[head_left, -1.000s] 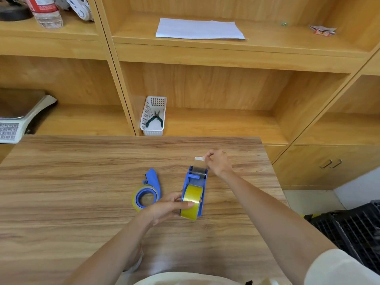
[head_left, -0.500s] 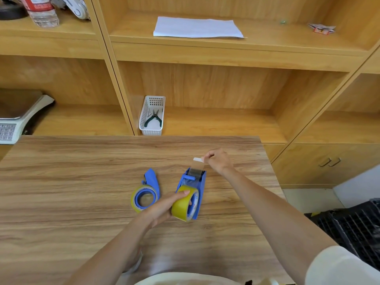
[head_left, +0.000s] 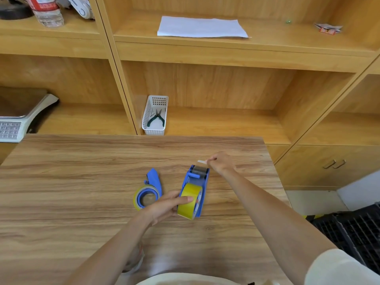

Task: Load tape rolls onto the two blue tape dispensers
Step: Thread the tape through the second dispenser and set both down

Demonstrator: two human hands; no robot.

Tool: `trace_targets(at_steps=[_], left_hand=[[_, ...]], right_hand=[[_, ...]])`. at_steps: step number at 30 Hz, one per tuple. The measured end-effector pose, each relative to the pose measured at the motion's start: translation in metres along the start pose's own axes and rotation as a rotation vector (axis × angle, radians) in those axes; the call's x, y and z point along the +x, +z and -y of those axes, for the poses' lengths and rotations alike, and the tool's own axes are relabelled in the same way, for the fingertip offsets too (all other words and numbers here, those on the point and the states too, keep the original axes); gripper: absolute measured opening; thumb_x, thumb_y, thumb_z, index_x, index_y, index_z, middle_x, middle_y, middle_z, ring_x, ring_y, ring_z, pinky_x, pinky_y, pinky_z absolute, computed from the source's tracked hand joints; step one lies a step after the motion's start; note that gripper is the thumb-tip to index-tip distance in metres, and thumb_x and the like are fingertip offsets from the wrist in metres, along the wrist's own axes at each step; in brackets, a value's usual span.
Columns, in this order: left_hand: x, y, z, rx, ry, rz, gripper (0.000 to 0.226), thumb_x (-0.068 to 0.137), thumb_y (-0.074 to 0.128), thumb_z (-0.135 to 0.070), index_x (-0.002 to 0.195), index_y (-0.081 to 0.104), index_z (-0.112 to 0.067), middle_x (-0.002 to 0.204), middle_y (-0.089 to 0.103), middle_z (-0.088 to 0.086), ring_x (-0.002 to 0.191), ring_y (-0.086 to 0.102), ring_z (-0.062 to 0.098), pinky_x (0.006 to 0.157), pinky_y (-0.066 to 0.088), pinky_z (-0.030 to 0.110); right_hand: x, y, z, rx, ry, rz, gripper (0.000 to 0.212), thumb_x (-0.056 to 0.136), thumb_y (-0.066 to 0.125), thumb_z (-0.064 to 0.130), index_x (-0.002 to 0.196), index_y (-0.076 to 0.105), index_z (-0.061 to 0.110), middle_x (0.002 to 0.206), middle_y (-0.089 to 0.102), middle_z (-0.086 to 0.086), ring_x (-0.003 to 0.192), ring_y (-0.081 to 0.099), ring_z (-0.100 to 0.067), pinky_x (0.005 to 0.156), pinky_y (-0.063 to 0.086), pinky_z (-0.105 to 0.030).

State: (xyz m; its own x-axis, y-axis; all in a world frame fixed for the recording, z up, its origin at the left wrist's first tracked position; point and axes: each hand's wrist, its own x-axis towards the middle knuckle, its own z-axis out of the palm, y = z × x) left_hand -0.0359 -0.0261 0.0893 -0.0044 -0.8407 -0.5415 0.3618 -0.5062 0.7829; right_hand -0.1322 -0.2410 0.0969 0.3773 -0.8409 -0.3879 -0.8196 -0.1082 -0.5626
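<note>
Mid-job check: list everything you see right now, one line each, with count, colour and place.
tape dispenser: 1, blue, standing mid-table with a yellow tape roll on it
second tape dispenser: 1, blue, lying on the table to its left, yellowish roll around its hub
table: 1, wood grain
basket: 1, white, lower shelf, with pliers inside
paper sheet: 1, white, upper shelf
bottle: 1, clear, red label, upper left shelf
scale: 1, white, left shelf
crate: 1, black, floor at right
left hand: holds the yellow roll
right hand: pinches the tape end
</note>
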Motion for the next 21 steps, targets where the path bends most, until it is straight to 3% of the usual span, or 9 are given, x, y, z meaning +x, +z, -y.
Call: trace_targets(at_steps=[2, 4, 7, 10, 16, 21], left_hand=[[0.0, -0.001, 0.003, -0.03, 0.022, -0.012, 0.029, 0.084, 0.072, -0.023, 0.111, 0.068, -0.013, 0.101, 0.076, -0.001, 0.094, 0.071, 0.014, 0.081, 0.056, 0.031], [0.0, -0.002, 0.006, -0.07, 0.044, -0.025, 0.033, 0.078, 0.073, -0.022, 0.108, 0.069, -0.01, 0.098, 0.076, 0.002, 0.093, 0.071, 0.015, 0.079, 0.056, 0.032], [0.003, -0.002, 0.008, -0.129, 0.068, -0.032, 0.04, 0.067, 0.076, -0.028, 0.099, 0.071, -0.006, 0.092, 0.074, 0.006, 0.088, 0.07, 0.018, 0.076, 0.056, 0.035], [0.007, 0.005, 0.006, -0.22, 0.066, -0.106, 0.034, 0.069, 0.071, -0.025, 0.096, 0.068, -0.005, 0.085, 0.073, 0.006, 0.079, 0.07, 0.016, 0.072, 0.057, 0.034], [0.012, 0.008, -0.003, -0.269, -0.004, -0.176, 0.016, 0.091, 0.057, -0.021, 0.097, 0.064, -0.008, 0.074, 0.072, 0.003, 0.077, 0.065, 0.018, 0.077, 0.052, 0.038], [0.013, 0.007, 0.001, -0.348, -0.015, -0.161, 0.016, 0.094, 0.05, -0.019, 0.094, 0.062, -0.008, 0.074, 0.07, 0.005, 0.07, 0.067, 0.017, 0.072, 0.055, 0.04]], right_hand=[[0.0, -0.001, -0.003, 0.187, 0.093, 0.131, 0.022, 0.087, 0.066, 0.022, 0.067, 0.061, 0.016, 0.071, 0.061, -0.004, 0.065, 0.056, -0.019, 0.057, 0.043, -0.026], [-0.005, -0.004, -0.007, 0.403, 0.261, 0.243, 0.012, 0.091, 0.063, 0.019, 0.082, 0.065, 0.012, 0.075, 0.066, -0.004, 0.059, 0.058, -0.013, 0.047, 0.043, -0.02], [-0.014, 0.004, -0.015, 0.743, 0.499, 0.42, 0.015, 0.093, 0.06, 0.021, 0.081, 0.063, 0.012, 0.078, 0.068, -0.001, 0.066, 0.062, -0.011, 0.056, 0.048, -0.024], [-0.023, 0.024, -0.018, 0.956, 0.536, 0.559, 0.022, 0.094, 0.056, 0.029, 0.083, 0.065, 0.013, 0.085, 0.069, -0.002, 0.076, 0.063, -0.018, 0.066, 0.049, -0.032], [-0.028, 0.052, -0.022, 1.192, 0.609, 0.61, 0.034, 0.087, 0.053, 0.039, 0.107, 0.067, 0.015, 0.122, 0.067, -0.008, 0.102, 0.064, -0.03, 0.092, 0.051, -0.042], [-0.025, 0.048, -0.025, 1.234, 0.597, 0.558, 0.02, 0.09, 0.051, 0.025, 0.096, 0.065, 0.011, 0.09, 0.068, -0.009, 0.083, 0.065, -0.029, 0.081, 0.053, -0.04]])
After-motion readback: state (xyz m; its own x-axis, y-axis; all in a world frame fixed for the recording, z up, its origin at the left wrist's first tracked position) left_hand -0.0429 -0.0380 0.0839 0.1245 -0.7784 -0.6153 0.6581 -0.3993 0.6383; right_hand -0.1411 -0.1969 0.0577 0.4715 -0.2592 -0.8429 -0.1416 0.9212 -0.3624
